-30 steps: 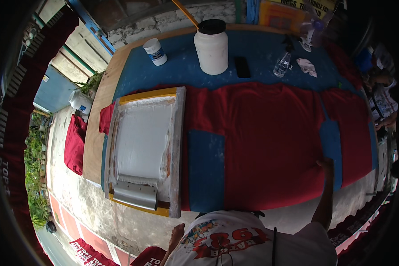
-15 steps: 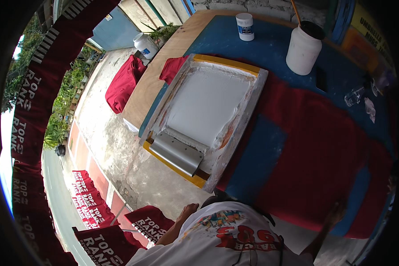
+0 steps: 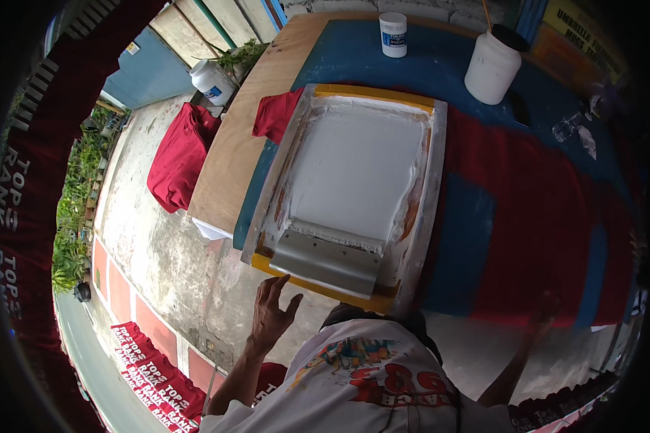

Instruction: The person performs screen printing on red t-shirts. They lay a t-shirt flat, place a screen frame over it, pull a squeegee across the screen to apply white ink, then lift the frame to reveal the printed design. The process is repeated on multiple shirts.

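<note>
My left hand [image 3: 274, 312] is raised at the near edge of the screen-printing frame [image 3: 438, 180], fingers apart and holding nothing. Its fingertips come close to the metal handle of a squeegee [image 3: 332, 263]; contact is unclear. That squeegee rests at the near end of the frame, its blade edge in white ink [image 3: 354, 166] spread over the mesh. On the right, my right hand [image 3: 545, 314] is by the near edge of a dark red shirt [image 3: 534, 224] laid on the blue table. Shadow and blur hide its fingers. Red cloth [image 3: 276, 117] shows from under the frame's far left side.
At the table's far side stand a small white tub [image 3: 393, 35] and a larger white jar [image 3: 492, 68] with a stick in it. A clear plastic item [image 3: 567, 128] lies far right. Left of the table is a red cloth bundle [image 3: 184, 155]; printed red cloths [image 3: 155, 375] lie beyond.
My left hand has come up and forward from beside my body to the squeegee, its fingers spreading. The whole view has turned slightly. My right hand stays near the shirt's edge.
</note>
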The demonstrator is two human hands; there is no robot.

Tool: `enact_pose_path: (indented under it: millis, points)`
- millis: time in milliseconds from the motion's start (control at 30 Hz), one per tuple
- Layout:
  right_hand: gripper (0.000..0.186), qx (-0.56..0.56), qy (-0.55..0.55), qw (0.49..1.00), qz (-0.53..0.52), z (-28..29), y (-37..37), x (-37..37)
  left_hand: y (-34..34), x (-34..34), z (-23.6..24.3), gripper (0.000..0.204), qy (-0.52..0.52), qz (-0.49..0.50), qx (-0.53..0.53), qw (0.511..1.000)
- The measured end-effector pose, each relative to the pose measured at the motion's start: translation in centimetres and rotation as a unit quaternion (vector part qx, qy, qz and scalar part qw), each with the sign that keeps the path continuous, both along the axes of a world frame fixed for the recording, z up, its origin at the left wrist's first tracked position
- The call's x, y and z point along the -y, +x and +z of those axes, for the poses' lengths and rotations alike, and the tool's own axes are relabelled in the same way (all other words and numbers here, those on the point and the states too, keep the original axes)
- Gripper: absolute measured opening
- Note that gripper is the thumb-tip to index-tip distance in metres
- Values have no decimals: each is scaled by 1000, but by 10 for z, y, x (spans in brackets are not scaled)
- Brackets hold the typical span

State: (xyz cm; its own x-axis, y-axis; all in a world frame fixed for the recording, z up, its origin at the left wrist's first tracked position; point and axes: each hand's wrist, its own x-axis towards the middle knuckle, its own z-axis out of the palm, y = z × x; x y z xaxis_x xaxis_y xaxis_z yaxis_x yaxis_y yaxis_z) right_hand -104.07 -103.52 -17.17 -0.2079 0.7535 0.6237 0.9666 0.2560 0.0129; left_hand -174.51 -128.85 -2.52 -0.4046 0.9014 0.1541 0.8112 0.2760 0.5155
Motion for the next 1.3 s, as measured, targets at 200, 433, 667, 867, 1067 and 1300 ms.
enact_pose_path:
  millis: [200, 433, 667, 867, 1067, 1300]
  points:
    - [84, -390, -474, 788, 39, 99, -334, 110, -49, -63, 11, 90, -98, -301, -51, 947]
    - [119, -386, -502, 756, 167, 107, -416, 128, -61, -104, -16, 78, -65, -444, -134, 883]
    - [123, -379, -476, 772, 184, 79, -413, 121, -59, -151, 9, 67, -96, -406, -115, 902]
    - [123, -401, -462, 771, 179, 75, -414, 119, -56, -172, 58, 66, -109, -383, -49, 916]
    - [122, -419, -473, 757, 169, 74, -416, 121, -42, -114, 66, 70, -94, -333, -75, 935]
    - [119, -456, -517, 701, 183, 95, -423, 113, -36, -82, 10, 62, -40, -314, -139, 938]
